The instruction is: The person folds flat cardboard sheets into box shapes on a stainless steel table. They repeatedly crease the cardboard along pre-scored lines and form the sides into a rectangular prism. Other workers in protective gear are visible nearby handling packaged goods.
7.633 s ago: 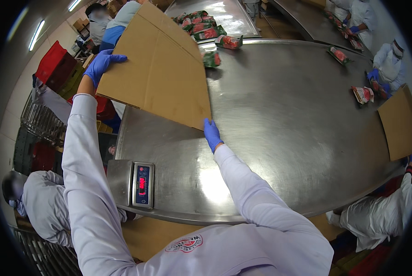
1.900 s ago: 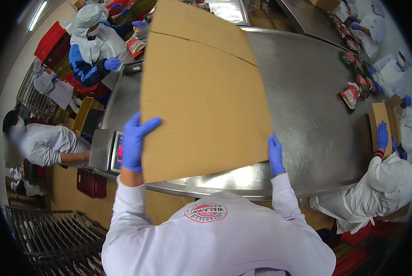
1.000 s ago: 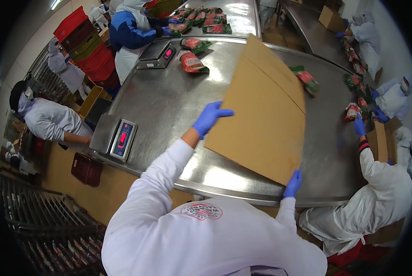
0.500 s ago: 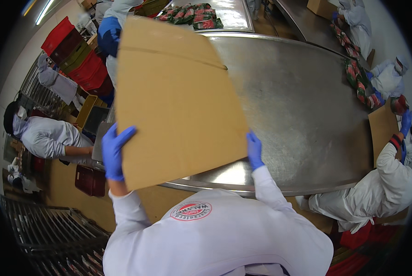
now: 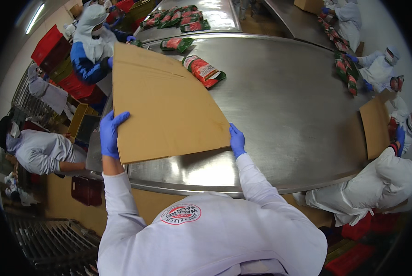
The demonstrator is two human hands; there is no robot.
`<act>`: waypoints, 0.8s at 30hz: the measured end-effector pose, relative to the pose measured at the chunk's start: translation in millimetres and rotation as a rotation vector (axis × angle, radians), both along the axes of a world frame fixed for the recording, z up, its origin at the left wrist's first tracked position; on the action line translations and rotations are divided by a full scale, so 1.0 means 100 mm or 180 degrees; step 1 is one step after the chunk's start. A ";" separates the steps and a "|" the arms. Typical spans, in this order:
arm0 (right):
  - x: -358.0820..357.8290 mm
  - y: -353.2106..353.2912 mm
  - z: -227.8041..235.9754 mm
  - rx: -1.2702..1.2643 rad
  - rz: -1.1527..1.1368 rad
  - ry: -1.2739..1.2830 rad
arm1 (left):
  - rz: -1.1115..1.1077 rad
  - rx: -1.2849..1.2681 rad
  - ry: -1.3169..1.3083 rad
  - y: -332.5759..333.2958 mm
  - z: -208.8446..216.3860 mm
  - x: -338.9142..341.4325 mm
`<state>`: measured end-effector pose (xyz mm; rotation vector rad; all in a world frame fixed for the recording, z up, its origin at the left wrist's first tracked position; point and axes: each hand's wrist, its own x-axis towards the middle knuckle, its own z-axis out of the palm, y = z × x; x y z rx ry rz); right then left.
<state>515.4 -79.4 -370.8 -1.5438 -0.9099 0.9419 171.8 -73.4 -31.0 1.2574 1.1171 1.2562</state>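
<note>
A large flat brown cardboard piece is held out between my two gloved hands, over the left part of a steel table. My left hand grips its left edge, with the thumb across the front face. At the near right corner, my right hand holds the other edge; some of its fingers are hidden behind the board. Just past the board's right edge lies a red and green plastic packet. A second packet rests farther back on the table.
Beyond the far edge, another steel table carries several packets. A co-worker in blue sleeves stands at the far left. Another co-worker at right handles an upright cardboard box. Stacked red crates stand left, metal racks lower left.
My hands and the cardboard have shifted left, and the board's far end sits lower in the view. Two packets and the blue-sleeved co-worker now show beyond it.
</note>
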 end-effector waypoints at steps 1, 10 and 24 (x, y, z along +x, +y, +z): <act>0.10 0.00 -0.05 0.0100 -0.0138 0.0079 | 0.0114 -0.0135 0.0230 0.11 0.02 0.17; 2.52 -0.67 -0.16 -0.0219 -0.1689 -0.0328 | -0.0901 -0.0680 0.0214 1.12 -0.51 2.30; 0.04 1.11 0.34 0.0777 -0.0150 0.0225 | 0.0262 0.0393 0.0290 0.36 0.75 0.22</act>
